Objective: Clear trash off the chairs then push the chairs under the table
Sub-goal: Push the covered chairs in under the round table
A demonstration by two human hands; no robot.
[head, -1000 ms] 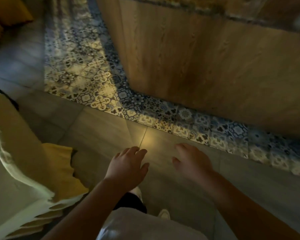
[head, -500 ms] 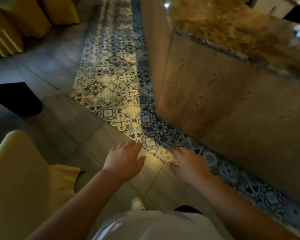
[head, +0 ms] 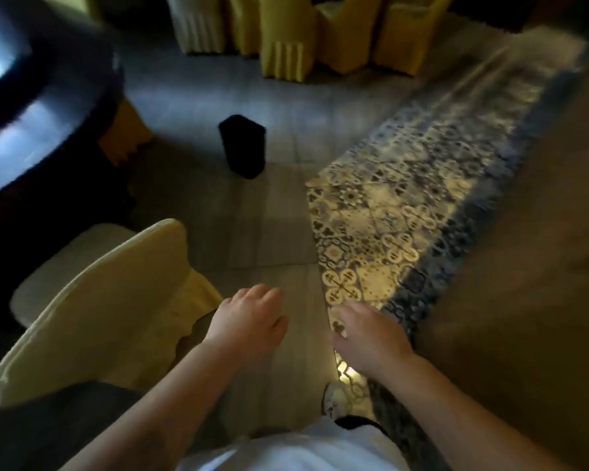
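Note:
A chair in a pale yellow cover [head: 92, 311] stands at the lower left, its back towards me and its seat facing a dark glossy table [head: 41, 130] at the upper left. My left hand [head: 249, 322] hovers just right of the chair's back, empty, fingers loosely spread. To its right, my right hand [head: 368, 338] hangs over the floor, also empty with fingers apart. A black bin [head: 242, 146] stands on the grey floor ahead of me. No trash shows on the chair's seat.
Several more yellow-covered chairs [head: 286, 39] stand in a group at the back. A strip of patterned tiles [head: 405, 205] runs along a wooden counter wall [head: 524, 249] on the right. Grey floor lies between the chair and the tiles.
The view has swung left, away from the wooden counter: the table, the bin and the far chairs have come into sight. Both hands stay empty in front of me.

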